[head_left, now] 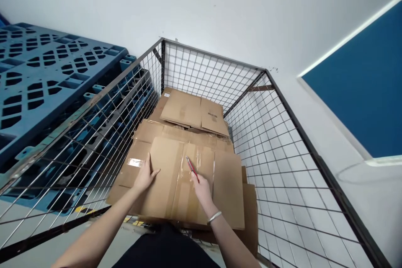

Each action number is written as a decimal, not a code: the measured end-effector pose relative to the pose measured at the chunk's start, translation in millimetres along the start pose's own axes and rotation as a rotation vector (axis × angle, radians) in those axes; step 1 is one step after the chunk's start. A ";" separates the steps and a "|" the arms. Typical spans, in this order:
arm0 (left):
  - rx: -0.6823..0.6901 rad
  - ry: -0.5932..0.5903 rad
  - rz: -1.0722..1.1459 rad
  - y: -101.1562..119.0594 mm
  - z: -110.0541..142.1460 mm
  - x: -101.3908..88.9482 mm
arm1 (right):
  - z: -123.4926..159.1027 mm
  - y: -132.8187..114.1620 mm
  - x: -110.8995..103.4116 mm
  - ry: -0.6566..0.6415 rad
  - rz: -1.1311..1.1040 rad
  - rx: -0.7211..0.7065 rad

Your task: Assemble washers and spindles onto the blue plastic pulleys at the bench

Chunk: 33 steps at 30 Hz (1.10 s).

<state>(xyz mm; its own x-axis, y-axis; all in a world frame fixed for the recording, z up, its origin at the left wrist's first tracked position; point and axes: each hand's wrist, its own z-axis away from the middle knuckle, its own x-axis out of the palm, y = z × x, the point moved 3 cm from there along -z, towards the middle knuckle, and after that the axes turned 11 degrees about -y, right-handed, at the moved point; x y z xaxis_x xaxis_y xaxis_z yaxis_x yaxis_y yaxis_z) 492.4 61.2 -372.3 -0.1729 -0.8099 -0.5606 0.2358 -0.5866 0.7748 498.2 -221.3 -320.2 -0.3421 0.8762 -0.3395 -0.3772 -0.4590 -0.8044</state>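
A flattened cardboard box (228, 184) lies on top of the front stack, with clear tape running along its middle panel. On its left edge rests my left hand (146, 176), thumb spread from the fingers. My right hand (202, 190) is closed around a slim red box cutter (194, 170) over the taped panel. The cutter's tip points up and to the left; I cannot tell whether it touches the tape. A white label (135, 162) shows on the cardboard beside my left hand.
More flattened cardboard (185, 106) is piled toward the back. A wire mesh cage (213, 56) with a dark metal frame surrounds the stack. Blue plastic pallets (47, 71) are stacked outside on the left. Behind stands a white wall (204, 4), with a blue panel (361, 79) at right.
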 end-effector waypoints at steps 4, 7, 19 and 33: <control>-0.035 -0.009 0.007 4.4 3.0 1.6 | -19.3 -19.7 1.6 0.095 0.191 0.028; -0.074 -0.032 0.008 6.4 5.0 2.9 | -32.7 -37.6 4.1 0.123 0.247 -0.020; -0.009 -0.036 0.009 -1.3 -2.4 1.8 | -43.3 -59.9 16.4 0.068 0.297 -0.043; -0.079 -0.045 -0.037 6.7 -12.9 -2.9 | 56.7 -6.9 73.9 0.032 0.545 0.065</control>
<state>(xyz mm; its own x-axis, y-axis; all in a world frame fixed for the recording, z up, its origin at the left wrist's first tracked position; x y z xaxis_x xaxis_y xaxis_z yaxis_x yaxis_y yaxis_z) 506.8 59.5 -369.2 -0.2254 -0.7877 -0.5733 0.3027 -0.6159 0.7273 426.7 -161.7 -312.1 -0.4770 0.5125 -0.7140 -0.2057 -0.8549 -0.4762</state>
